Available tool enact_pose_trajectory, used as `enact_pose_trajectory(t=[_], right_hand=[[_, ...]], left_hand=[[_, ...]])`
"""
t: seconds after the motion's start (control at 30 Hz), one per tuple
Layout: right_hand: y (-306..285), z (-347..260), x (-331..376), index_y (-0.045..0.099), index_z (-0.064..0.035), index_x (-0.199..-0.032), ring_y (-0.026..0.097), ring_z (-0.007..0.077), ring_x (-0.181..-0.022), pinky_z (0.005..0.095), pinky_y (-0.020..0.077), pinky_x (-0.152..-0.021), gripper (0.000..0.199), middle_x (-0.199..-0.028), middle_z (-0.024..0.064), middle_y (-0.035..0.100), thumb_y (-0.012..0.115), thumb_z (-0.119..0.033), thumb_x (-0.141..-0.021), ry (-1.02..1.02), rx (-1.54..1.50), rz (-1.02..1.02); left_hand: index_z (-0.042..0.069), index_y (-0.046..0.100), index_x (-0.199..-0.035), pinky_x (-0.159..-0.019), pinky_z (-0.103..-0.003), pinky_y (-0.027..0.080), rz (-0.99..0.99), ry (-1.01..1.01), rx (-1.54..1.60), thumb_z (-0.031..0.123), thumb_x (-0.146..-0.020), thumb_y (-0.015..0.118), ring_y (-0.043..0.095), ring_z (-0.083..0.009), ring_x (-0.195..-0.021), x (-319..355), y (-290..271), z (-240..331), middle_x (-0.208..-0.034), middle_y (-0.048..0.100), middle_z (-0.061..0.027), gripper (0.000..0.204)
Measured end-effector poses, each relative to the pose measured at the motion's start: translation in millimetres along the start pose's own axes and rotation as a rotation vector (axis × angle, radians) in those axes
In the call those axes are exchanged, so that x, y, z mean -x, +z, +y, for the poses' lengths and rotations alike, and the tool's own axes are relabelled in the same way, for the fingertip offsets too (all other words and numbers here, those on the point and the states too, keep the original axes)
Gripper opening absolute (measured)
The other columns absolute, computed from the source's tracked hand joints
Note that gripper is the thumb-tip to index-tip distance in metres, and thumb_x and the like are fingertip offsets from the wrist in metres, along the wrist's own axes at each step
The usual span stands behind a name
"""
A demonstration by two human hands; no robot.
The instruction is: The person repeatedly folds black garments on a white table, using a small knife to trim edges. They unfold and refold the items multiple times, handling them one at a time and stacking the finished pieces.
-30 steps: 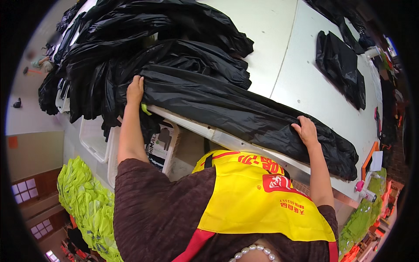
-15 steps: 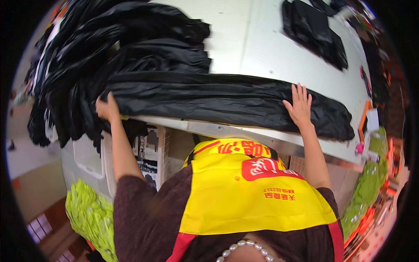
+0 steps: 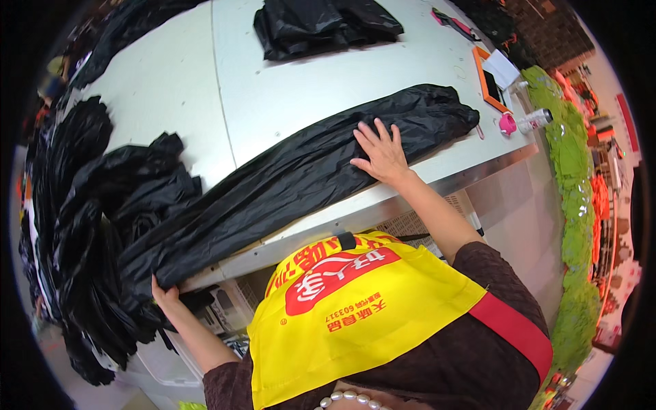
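At the far left a heap of black garments (image 3: 82,232) hung over the end of the table (image 3: 273,89), spilling down past its edge. Below that heap stood a pale plastic bin (image 3: 154,359).

My left hand (image 3: 164,295) was low at the table's near edge, tucked under the end of a long black garment (image 3: 294,181). The fingers were curled up into the cloth and seemed to grip its end, though most of them were hidden by the fabric, so I could not tell how tightly they closed.

The long black garment lay stretched across the table's near side, running from my left hand up and to the right, almost to the far right corner. It touched the heap at its left end.

My yellow apron (image 3: 355,307) filled the lower middle, over a dark brown sleeve (image 3: 492,273).

My right hand (image 3: 383,154) lay flat on the garment, palm down and fingers spread wide, pressing on the cloth and holding nothing.

Well apart, at the table's far side, sat a smaller pile of folded black cloth (image 3: 324,24). Toward the right corner lay an orange-framed tablet (image 3: 493,78), with a pink roll of tape (image 3: 508,124) and a small bottle (image 3: 535,120) just beside each other near the edge. Beyond the table's right end ran a strip of bright green cloth (image 3: 570,178).
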State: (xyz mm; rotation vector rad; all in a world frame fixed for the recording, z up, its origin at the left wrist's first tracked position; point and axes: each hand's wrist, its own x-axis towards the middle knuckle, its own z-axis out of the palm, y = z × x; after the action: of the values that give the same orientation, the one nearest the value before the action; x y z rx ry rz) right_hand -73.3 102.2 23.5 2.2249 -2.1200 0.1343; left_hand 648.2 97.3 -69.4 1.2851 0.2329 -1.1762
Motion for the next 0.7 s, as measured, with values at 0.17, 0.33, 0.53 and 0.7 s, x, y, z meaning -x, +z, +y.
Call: enact_pose_trajectory(t=[0.17,0.33,0.53,0.7], right_hand=[[42,72,12,0.025,-0.0088,-0.141,0.016,0.0306,-0.136,0.0553,0.0118,-0.105,0.078,-0.147,0.0144,0.021,0.040,-0.061,-0.085,0.311,-0.046,-0.013],[32,67,-8,0.031,-0.0055,-0.137,0.020,0.0340,-0.133,0.0532,0.0168,-0.104,0.072,-0.143,0.0175,0.027,0.046,-0.053,-0.085,0.284,-0.095,-0.034],[-6,-75,-1,0.045,0.0046,-0.119,0.034,0.0380,-0.123,0.0479,0.0289,-0.100,0.068,-0.129,0.0239,0.039,0.065,-0.041,-0.073,-0.485,-0.559,0.113],[44,-147,4,0.033,0.0029,-0.134,0.021,0.0343,-0.134,0.0496,0.0153,-0.106,0.086,-0.141,0.0228,0.029,0.053,-0.058,-0.077,-0.784,-0.400,-0.069]], left_hand=[[0.003,0.042,-0.130,-0.101,-0.052,0.035,0.142,0.076,-0.103,0.039,-0.092,0.041,0.044,-0.0349,-0.118,-11,3,29,-0.131,0.045,-0.0149,0.052],[0.002,0.041,-0.130,-0.100,-0.049,0.036,0.148,0.219,-0.051,0.037,-0.093,0.039,0.044,-0.0326,-0.119,9,19,36,-0.132,0.044,-0.0153,0.051],[-0.003,0.045,-0.125,-0.097,-0.048,0.040,-0.021,0.658,-0.087,0.031,-0.091,0.043,0.052,-0.0340,-0.110,121,79,72,-0.125,0.050,-0.0170,0.048],[-0.011,0.047,-0.120,-0.090,-0.048,0.046,-0.233,1.185,-0.160,0.030,-0.088,0.055,0.055,-0.0364,-0.104,297,246,83,-0.120,0.052,-0.0216,0.053]])
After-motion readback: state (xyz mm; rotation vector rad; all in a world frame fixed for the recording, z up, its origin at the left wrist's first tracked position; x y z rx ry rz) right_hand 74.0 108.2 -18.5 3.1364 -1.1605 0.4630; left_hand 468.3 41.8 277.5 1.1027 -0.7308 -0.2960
